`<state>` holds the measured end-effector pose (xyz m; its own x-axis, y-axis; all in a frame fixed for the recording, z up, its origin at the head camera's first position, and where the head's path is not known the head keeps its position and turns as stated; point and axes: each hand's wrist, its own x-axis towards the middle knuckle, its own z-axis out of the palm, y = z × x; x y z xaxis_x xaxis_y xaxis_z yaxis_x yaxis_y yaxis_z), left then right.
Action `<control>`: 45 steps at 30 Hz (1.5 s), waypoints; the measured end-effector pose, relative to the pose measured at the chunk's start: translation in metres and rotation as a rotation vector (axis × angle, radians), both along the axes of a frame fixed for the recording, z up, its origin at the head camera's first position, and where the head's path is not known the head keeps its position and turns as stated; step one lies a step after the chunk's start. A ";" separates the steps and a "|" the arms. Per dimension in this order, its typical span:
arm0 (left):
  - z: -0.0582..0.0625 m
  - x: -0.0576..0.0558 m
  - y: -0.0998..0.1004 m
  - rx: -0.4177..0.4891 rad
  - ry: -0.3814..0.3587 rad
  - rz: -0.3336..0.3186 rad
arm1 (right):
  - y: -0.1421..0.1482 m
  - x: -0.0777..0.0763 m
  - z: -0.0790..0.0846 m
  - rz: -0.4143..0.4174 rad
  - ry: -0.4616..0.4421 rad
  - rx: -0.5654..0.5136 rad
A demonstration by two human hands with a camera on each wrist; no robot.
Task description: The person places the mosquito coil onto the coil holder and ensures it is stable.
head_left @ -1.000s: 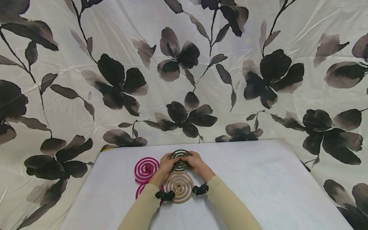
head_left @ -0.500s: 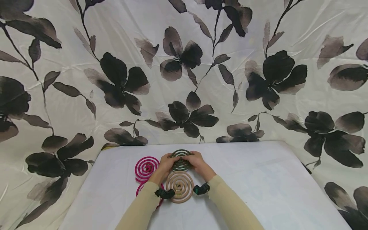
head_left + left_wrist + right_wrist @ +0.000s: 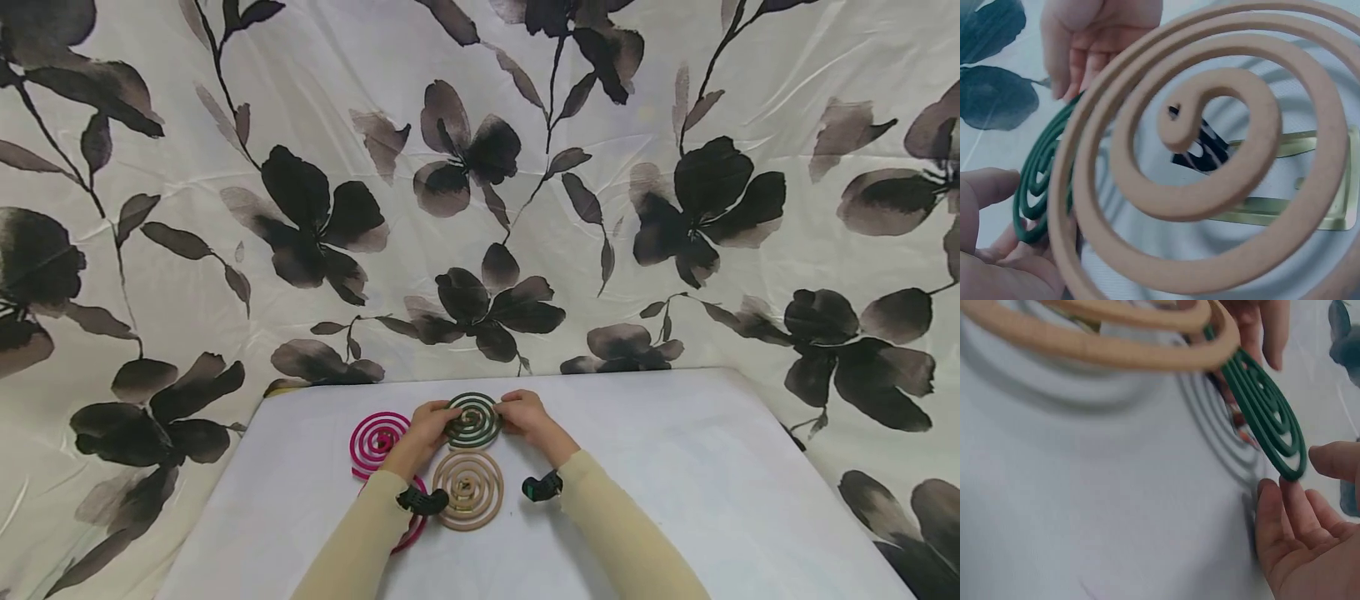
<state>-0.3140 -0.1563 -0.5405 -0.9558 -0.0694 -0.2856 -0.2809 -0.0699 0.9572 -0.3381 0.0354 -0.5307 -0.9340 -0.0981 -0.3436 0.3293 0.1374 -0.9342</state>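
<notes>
In the head view, a dark green mosquito coil is up off the table at the far middle. My left hand pinches its left edge, thumb on top and fingers below, as the left wrist view shows. At the opposite edge is my right hand; in the right wrist view its straight fingers touch the rim while the thumb stands slightly apart. Nearer to me a tan mosquito coil sits raised above the table, over a gold metal stand.
A pink coil lies left of my left hand. Another pink coil is partly hidden under my left forearm. The white table extends to the right, and a floral cloth hangs behind its far edge.
Both thumbs have left the green coil's middle. My right hand has drawn back right to its edge, so the whole spiral shows; my left hand keeps hold of the left edge.
</notes>
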 end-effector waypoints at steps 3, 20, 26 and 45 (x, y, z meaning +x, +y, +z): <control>0.004 -0.005 -0.003 -0.007 -0.011 0.007 | 0.007 -0.005 0.004 -0.006 0.013 0.026; 0.052 -0.018 -0.026 -0.154 0.078 -0.007 | 0.051 -0.017 0.046 0.033 0.246 0.305; 0.068 -0.015 -0.047 -0.222 0.157 -0.087 | 0.073 -0.012 0.064 0.112 0.384 0.432; 0.134 0.057 -0.171 -1.087 0.550 -0.172 | 0.130 0.026 0.124 0.366 0.725 0.922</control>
<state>-0.2566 -0.3275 -0.4068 -0.9510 0.1193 0.2853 0.2514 0.8353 0.4889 -0.3126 0.1654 -0.4064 -0.9062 -0.3898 0.1638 -0.4225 0.8186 -0.3891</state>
